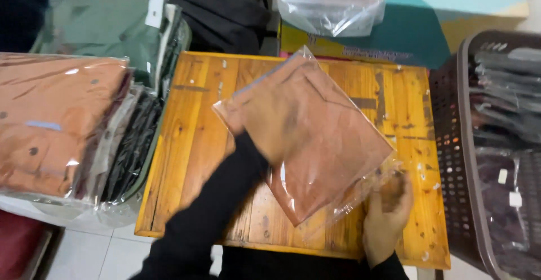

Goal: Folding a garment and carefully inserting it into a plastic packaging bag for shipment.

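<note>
A folded rust-brown garment in a glossy clear plastic bag (315, 139) lies tilted over the knotty wooden worktop (191, 145). Left hand (270, 128) sits inside, fingers' state unclear; right hand (389, 212) fingers pinch the crinkled open edge.

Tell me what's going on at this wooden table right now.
A person in black sleeves is handling a folded rust-brown garment in a clear plastic bag over a small wooden table. The left hand is under or inside the bag, seen through the plastic, and the right hand holds the bag's open lower corner. More bagged garments are stacked at the left, and a dark plastic basket of bagged clothes stands at the right.
</note>
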